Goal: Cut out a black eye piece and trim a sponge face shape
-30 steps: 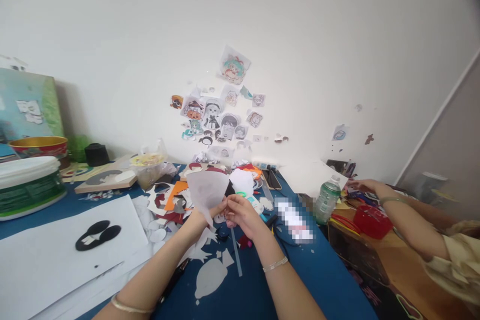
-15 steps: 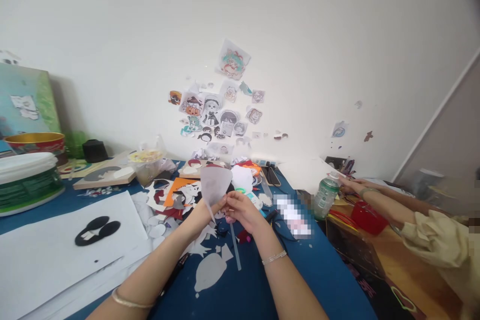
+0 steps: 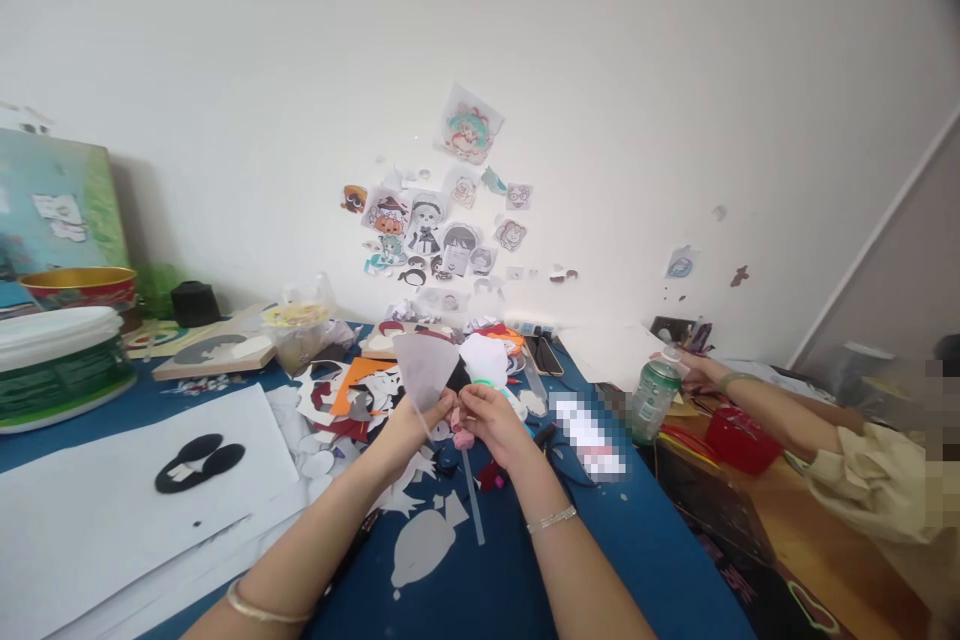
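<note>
My left hand (image 3: 406, 430) and my right hand (image 3: 491, 425) meet above the blue table (image 3: 622, 560), fingertips pinched together. Between them I hold a translucent grey paper piece (image 3: 424, 366), fan-shaped, standing up from my left fingers. A small pink bit (image 3: 460, 437) shows just below my right fingers. Behind the paper lie a white cut-out (image 3: 484, 358) and a heap of coloured paper scraps (image 3: 352, 395).
White sheets with a black cut-out (image 3: 199, 460) lie at left, beside a green-and-white tub (image 3: 60, 370). A green bottle (image 3: 655, 398) stands at right, near another person's arm (image 3: 765, 410) and a red basket (image 3: 742, 440). Stickers (image 3: 442, 230) cover the wall. A clear ruler (image 3: 472, 500) lies below my hands.
The grey paper has turned and looks narrower than before. My hands have stayed in place. The other person's arm has drawn in toward the bottle.
</note>
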Motion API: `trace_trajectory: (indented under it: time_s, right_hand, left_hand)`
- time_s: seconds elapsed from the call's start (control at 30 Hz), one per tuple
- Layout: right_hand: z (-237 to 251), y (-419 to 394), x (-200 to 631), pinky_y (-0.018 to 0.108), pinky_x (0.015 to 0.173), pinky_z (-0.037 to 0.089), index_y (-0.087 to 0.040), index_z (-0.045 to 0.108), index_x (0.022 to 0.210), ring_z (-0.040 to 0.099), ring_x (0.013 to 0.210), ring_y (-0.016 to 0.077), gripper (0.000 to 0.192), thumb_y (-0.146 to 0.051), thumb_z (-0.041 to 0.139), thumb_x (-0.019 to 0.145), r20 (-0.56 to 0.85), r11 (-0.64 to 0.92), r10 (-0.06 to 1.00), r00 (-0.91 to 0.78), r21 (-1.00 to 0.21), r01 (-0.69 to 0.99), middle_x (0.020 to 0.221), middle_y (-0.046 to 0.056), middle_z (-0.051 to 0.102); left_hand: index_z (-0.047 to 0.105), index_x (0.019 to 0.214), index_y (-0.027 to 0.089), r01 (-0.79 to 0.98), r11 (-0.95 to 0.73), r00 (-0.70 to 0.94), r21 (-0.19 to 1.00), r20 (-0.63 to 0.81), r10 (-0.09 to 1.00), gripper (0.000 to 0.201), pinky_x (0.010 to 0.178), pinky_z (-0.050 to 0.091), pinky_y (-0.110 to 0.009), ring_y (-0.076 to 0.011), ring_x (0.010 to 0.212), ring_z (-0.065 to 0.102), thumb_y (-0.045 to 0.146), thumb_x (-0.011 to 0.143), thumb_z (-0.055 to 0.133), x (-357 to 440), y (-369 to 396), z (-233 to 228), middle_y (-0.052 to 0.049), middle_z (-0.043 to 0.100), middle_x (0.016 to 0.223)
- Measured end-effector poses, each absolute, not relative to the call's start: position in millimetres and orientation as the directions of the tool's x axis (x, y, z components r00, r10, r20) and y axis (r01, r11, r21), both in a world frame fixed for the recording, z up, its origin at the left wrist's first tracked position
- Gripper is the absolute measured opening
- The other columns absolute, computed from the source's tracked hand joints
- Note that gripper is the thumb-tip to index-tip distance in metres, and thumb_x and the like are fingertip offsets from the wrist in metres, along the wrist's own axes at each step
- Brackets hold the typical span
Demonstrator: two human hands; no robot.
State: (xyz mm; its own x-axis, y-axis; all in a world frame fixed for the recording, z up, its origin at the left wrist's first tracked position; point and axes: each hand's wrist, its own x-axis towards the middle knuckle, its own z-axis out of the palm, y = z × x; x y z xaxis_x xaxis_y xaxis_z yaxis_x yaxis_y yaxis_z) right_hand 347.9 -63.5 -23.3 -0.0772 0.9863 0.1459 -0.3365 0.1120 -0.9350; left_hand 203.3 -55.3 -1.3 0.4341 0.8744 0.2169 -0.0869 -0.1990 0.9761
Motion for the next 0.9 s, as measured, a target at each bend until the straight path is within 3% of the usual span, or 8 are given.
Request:
trace_trajectory:
  time_s: [0.13,0.47,0.57,0.73,0.9]
  right_hand:
    - [-25,-62,346,0.022,0.054,0.038,-0.015,0.059,0.068,0.050,0.053,0.0091,0.030,-0.041,0.070,0.062,0.134,0.106,0.989,-0.066,-0.941,-0.321,0.056,-0.002,0.055]
    - [-30,-59,347,0.021,0.054,0.038,-0.015,0.059,0.069,0.050,0.054,0.0086,0.029,-0.042,0.068,0.065,0.122,0.097,0.990,-0.073,-0.955,-0.280,0.058,-0.002,0.053]
    - [-31,-59,347,0.021,0.053,0.038,-0.015,0.059,0.069,0.050,0.054,0.0082,0.028,-0.042,0.068,0.065,0.112,0.086,0.990,-0.082,-0.960,-0.266,0.060,-0.002,0.054]
    - [-31,-60,347,0.021,0.049,0.037,-0.016,0.059,0.068,0.050,0.052,0.0087,0.027,-0.041,0.069,0.064,0.072,0.047,0.992,-0.100,-0.972,-0.232,0.060,-0.002,0.054]
    - [-29,-61,346,0.020,0.045,0.034,-0.016,0.058,0.068,0.049,0.051,0.0091,0.029,-0.043,0.069,0.062,0.048,0.030,0.995,-0.085,-0.978,-0.205,0.058,-0.002,0.052]
  left_hand:
    - [0.057,0.077,0.016,-0.008,-0.233,0.419,0.972,0.215,0.882,0.032,0.069,0.045,-0.030,-0.0190,0.073,0.057,0.046,0.069,0.059,203,-52,-1,-0.002,0.061,0.072]
    - [0.058,0.091,0.016,0.026,-0.255,0.427,0.967,0.220,0.877,0.038,0.074,0.046,-0.032,-0.0223,0.083,0.059,0.048,0.069,0.057,204,-49,-7,-0.005,0.064,0.084]
    - [0.058,0.095,0.018,0.056,-0.237,0.402,0.970,0.196,0.895,0.039,0.066,0.046,-0.030,-0.0205,0.077,0.058,0.048,0.071,0.054,204,-47,-10,-0.004,0.063,0.081]
    - [0.059,0.081,0.016,0.160,-0.218,0.373,0.963,0.146,0.916,0.034,0.056,0.042,-0.026,-0.0159,0.062,0.054,0.049,0.072,0.052,204,-44,-11,-0.001,0.059,0.067]
    - [0.058,0.083,0.017,0.178,-0.256,0.379,0.950,0.173,0.909,0.036,0.055,0.041,-0.025,-0.0162,0.061,0.052,0.049,0.070,0.054,205,-41,-12,0.000,0.059,0.065]
